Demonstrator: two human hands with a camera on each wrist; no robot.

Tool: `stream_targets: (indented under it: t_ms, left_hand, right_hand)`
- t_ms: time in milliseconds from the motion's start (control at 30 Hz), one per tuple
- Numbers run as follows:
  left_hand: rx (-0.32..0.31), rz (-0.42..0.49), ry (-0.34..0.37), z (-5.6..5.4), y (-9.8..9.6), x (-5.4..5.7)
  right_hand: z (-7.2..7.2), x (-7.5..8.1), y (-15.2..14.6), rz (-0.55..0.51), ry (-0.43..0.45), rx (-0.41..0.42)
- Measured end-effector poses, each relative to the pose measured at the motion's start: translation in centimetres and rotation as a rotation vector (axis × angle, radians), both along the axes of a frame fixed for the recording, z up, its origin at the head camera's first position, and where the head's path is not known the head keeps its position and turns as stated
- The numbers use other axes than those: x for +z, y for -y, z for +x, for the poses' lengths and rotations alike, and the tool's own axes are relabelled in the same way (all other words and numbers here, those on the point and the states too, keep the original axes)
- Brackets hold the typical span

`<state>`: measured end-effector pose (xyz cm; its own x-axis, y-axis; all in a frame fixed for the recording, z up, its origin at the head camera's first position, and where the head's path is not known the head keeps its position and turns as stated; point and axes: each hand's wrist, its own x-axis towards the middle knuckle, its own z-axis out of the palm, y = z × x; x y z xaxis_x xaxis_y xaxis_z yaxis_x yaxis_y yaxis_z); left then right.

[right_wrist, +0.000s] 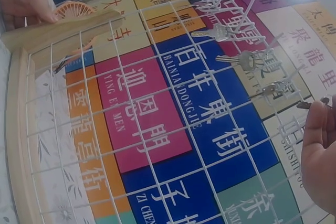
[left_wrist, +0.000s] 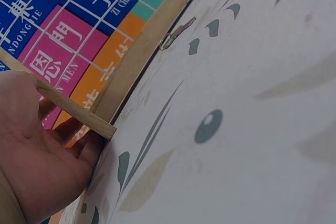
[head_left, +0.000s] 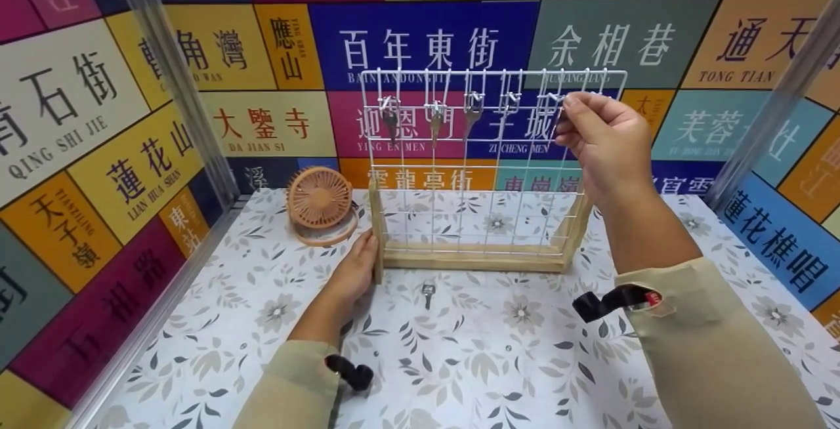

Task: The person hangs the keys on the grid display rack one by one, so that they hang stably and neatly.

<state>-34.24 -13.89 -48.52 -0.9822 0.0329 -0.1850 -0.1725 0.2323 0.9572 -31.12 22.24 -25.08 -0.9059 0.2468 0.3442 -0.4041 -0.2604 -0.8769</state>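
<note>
A white wire grid rack with a wooden base (head_left: pixel 472 262) stands on the table. My left hand (head_left: pixel 357 268) grips its left wooden upright (left_wrist: pixel 79 109) low down, the fingers passing behind the wood. Several keys (head_left: pixel 436 121) hang from metal hooks along the upper part of the grid. With thumb and fingers, my right hand (head_left: pixel 613 150) pinches a key (right_wrist: pixel 304 105) at the upper right of the grid, close by a hook (head_left: pixel 550 98). Most of that key is hidden by the fingers. One loose key (head_left: pixel 428 294) lies on the table in front of the base.
An orange fan (head_left: pixel 320 198) stands left of the rack, behind my left hand. The table (head_left: pixel 459 363) has a white cover with a leaf and flower print. Coloured panels with place names (head_left: pixel 420 42) rise behind and at both sides.
</note>
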Motion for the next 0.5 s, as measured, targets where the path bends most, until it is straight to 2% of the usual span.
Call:
stream_targets:
  t_ms: [333, 500]
  left_hand:
    - [-0.003, 0.019, 0.008, 0.3, 0.1, -0.2]
    - [-0.003, 0.010, 0.006, 0.1, 0.1, -0.1]
  right_hand:
    - [-0.5, -0.7, -0.1, -0.009, 0.055, -0.024]
    - [-0.7, -1.8, -0.2, -0.061, 0.048, -0.025]
